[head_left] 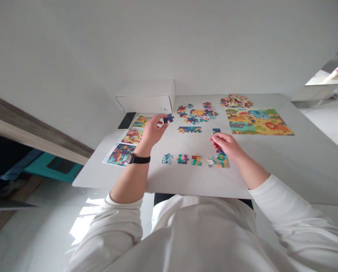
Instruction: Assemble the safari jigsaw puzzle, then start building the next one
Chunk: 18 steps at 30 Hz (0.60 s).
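My left hand (154,129) pinches a dark blue puzzle piece (168,119) between thumb and fingers, left of a joined strip of blue pieces (189,129). With fingers drawn together, my right hand (225,144) is over a column of puzzle pieces at the right; whether its fingertips hold anything is hidden. A dark blue piece (216,131) shows just above that hand. Below it lies a joined corner section (218,162) in teal and orange. Three separate pieces lie in a row to its left: a pale teal one (167,158), a multicoloured one (183,159) and a reddish one (196,160).
Loose puzzle pieces (197,113) are heaped at the back middle, with another pile (237,101) farther right. A finished animal puzzle (259,121) lies at the right. A white box (145,96), a phone (126,121) and a picture sheet (118,154) occupy the left of the white table (307,166).
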Available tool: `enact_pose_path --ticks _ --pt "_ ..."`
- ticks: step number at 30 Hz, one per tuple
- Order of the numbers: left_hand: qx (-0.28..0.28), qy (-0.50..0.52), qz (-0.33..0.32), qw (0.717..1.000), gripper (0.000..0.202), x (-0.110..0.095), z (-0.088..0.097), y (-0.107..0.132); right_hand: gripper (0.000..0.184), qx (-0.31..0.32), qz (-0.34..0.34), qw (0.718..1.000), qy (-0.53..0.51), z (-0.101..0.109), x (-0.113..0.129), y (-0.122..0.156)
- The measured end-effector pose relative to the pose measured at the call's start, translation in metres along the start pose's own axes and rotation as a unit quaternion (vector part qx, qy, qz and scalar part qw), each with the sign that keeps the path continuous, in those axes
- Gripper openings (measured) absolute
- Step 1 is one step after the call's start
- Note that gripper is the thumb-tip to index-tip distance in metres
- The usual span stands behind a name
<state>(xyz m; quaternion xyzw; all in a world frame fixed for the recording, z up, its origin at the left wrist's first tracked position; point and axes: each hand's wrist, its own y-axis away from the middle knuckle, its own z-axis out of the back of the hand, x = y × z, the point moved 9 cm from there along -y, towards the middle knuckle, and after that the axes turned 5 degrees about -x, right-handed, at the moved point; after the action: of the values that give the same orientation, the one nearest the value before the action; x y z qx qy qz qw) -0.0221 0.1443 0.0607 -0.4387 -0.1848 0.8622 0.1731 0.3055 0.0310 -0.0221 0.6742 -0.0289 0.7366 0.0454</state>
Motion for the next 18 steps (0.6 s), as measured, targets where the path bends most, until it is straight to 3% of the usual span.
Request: enact_pose_path --ticks 4,10,18 --pt "0.035 -0.048 -0.014 0.998 0.035 0.020 -0.010 -0.008 0.053 -0.012 0.023 1.000 -0.010 0.003 0.005 -0.001" --pt "0.085 -0.095 -0.012 0.992 0.035 0.052 -0.042 0.011 0.053 -0.049 0.041 0.998 -0.022 0.011 0.011 -0.003" --pt "0.091 -0.139 -0.024 0.986 0.036 0.056 -0.046 0.016 0.049 -0.147 0.085 0.984 -0.063 0.037 0.028 -0.005"
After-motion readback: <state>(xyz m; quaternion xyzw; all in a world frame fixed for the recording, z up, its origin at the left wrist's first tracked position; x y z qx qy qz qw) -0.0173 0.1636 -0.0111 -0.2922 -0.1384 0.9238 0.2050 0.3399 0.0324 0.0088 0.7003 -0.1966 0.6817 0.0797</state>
